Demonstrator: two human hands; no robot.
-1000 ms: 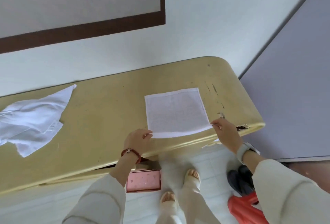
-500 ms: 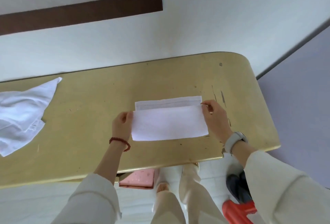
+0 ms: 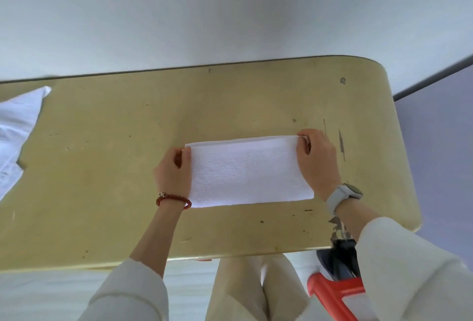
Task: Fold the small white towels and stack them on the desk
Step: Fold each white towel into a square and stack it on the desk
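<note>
Hands pinching folded towel's far corners

Left hand (image 3: pixel 174 170) pinching far-left corner of small white towel (image 3: pixel 249 170); right hand (image 3: pixel 317 160) pinching far-right corner. Lying folded in half, flat on yellow worktop (image 3: pixel 115 167), between both hands. Farther left, at worktop's edge, heaped unfolded white towels (image 3: pixel 15 131).

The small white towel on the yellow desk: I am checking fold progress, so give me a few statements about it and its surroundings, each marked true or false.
1. The small white terry towel lies folded in half on the yellow wooden desk. True.
2. Only one hand touches it. False: the left hand and the right hand pinch its far corners.
3. A red bead bracelet is on the left wrist. True.
4. The loose white cloth pile lies at the desk's right end. False: left end.
</note>
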